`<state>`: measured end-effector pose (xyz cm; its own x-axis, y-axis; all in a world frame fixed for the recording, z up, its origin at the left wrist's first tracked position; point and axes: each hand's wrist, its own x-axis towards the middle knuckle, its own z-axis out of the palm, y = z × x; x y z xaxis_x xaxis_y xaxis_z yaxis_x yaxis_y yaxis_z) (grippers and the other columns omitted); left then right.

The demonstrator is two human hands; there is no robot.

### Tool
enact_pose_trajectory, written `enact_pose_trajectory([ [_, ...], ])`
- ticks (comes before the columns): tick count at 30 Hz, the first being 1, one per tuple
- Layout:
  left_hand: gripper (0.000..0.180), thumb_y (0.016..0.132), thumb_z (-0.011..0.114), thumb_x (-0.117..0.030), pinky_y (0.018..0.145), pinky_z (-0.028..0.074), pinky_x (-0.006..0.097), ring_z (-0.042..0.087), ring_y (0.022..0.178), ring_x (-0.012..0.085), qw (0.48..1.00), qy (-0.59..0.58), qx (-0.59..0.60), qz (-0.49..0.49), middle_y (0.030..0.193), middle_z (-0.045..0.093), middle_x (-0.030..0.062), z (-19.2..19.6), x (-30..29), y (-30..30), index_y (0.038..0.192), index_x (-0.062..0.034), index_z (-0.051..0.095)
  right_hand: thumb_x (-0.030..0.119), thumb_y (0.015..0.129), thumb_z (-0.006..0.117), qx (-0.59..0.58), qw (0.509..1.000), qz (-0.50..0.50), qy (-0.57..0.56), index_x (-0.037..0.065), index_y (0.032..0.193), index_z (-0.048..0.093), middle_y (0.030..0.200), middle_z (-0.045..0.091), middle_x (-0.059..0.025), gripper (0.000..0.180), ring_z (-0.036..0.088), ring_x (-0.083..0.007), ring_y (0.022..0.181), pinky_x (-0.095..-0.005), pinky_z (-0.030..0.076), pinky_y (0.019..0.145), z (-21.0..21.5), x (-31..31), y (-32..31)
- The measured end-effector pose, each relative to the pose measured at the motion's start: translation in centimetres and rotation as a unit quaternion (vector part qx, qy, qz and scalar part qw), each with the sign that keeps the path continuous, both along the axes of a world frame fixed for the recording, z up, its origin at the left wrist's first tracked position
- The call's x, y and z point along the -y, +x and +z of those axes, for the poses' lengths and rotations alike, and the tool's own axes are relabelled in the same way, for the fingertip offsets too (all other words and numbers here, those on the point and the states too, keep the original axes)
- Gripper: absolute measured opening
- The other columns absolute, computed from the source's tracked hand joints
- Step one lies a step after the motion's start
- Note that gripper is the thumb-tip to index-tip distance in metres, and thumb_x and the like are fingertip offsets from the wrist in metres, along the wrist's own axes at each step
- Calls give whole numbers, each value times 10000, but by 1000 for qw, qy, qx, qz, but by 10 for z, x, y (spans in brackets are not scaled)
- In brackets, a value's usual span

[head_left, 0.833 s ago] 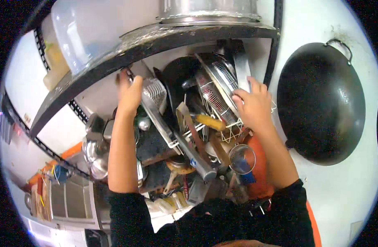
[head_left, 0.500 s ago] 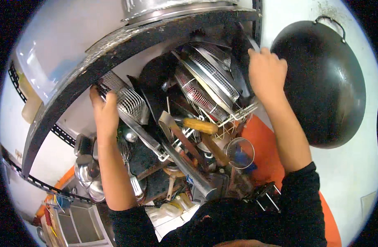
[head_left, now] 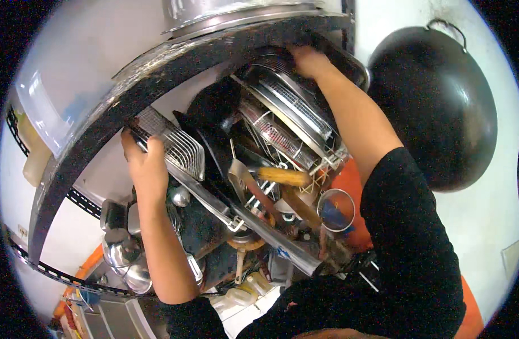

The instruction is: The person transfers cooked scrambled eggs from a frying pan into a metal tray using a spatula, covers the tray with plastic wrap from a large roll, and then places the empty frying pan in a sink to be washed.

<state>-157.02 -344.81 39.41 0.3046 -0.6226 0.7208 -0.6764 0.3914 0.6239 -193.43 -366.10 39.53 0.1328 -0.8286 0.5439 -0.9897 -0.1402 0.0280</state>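
Note:
At the left of the stack, the fingers and thumb of my left hand [head_left: 146, 166] are closed around the end of a metal wire basket [head_left: 183, 148]. A long flat metal rim runs under this basket. My right hand [head_left: 311, 62] reaches deep under the dark shelf, at the top of the upright trays and strainers [head_left: 296, 104]; its fingers are blurred and partly hidden, so what they touch cannot be told. Beside its wrist leans a dark shallow pan [head_left: 350, 65]. Between my arms lie a yellow-handled utensil [head_left: 285, 176] and a long metal bar [head_left: 287, 248].
The thick dark shelf edge [head_left: 157, 68] arches over both hands, with a metal pot [head_left: 242, 14] on top. A big black wok [head_left: 434, 107] hangs at the right wall. Below are a round sieve [head_left: 336, 210], several metal bowls [head_left: 121, 247] and a white rack [head_left: 321, 169].
My right hand has left the dark pan's edge and moved left, further in under the shelf. The dark pan now leans toward the wok. My left hand keeps its hold.

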Motion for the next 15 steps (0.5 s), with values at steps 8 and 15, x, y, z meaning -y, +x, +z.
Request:
enact_pose_trajectory([
  [8,570,809,488,-223,1013,284,357,406,1188,350,999,-21,-1,-41,1245,436,259,-6,-5,4,1282,61,345,281,817,535,-42,975,-84,-202,73,1066,579,923,620,-168,327,600,-324,875,-421,520,744,1,-24,27],
  [15,564,823,484,-243,993,299,345,431,1151,314,1000,-22,10,-11,1220,461,230,-3,-8,1,1290,42,348,137,708,643,58,935,5,-349,141,1003,590,922,604,-115,299,588,-350,828,-432,495,707,0,-71,26],
])
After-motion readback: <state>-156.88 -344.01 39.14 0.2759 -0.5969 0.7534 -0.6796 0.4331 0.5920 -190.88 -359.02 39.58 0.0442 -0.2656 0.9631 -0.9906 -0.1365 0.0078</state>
